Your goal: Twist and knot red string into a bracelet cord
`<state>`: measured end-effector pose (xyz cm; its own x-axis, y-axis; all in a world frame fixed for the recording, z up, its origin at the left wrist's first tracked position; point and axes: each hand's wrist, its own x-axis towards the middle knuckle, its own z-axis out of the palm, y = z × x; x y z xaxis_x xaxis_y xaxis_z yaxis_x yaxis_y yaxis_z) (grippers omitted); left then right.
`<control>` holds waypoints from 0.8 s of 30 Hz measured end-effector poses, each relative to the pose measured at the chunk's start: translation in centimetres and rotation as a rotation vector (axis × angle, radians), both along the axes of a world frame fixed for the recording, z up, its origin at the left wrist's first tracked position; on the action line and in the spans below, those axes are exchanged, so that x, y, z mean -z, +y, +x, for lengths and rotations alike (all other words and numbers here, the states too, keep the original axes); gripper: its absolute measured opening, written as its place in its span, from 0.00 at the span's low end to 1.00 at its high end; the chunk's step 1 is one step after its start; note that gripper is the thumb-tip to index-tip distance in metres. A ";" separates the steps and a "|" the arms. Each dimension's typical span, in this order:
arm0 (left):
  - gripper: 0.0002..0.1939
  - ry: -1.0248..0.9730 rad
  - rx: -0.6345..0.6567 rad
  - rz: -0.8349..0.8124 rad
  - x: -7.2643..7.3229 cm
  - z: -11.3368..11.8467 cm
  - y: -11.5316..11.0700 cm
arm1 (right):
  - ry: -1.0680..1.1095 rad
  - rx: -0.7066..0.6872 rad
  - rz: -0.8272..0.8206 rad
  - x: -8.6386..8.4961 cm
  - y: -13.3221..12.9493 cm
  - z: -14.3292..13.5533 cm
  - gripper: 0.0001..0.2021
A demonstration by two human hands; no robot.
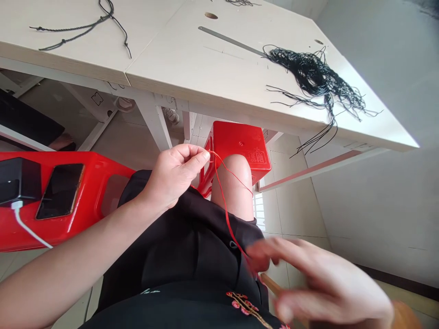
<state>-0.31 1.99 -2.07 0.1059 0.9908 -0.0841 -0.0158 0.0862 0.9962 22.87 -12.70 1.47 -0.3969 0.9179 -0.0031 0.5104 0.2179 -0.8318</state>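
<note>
A thin red cord [223, 201] hangs in front of my black clothing. The thumb and fingers of my left hand [178, 171] pinch it above my lap. From that pinch one length runs down toward my right hand, and another loops across my bare knee [235, 183]. My right hand [322, 278] is low on the right and smeared by motion. Its thumb stands well apart from its fingers. The red cord passes by the fingertips, and whether they touch it is unclear.
Ahead is a pale table [178, 59] bearing a tangled bundle of black cords [308, 73], a metal ruler [229, 40] and a knotted black cord [85, 28]. A red stool [240, 141] stands below. At left, another red stool [89, 183] carries a phone [61, 189] and a black box [25, 178].
</note>
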 end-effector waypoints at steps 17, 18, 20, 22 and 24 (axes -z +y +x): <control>0.06 0.149 0.125 0.045 -0.4 0.1 -0.7 | -0.034 0.317 0.611 6.7 6.9 -8.3 0.07; 0.06 0.179 0.149 0.052 -0.3 0.0 -0.7 | -0.125 0.282 0.675 6.1 7.0 -7.9 0.08; 0.07 0.197 0.202 0.052 -0.2 0.0 -0.8 | -0.196 0.260 0.684 5.0 7.3 -7.3 0.09; 0.08 0.181 0.246 0.042 -0.2 0.0 -0.9 | -0.159 0.268 0.607 4.1 7.8 -7.0 0.09; 0.08 0.170 0.271 0.034 -0.3 0.0 -1.0 | -0.095 0.272 0.524 3.5 8.3 -6.9 0.09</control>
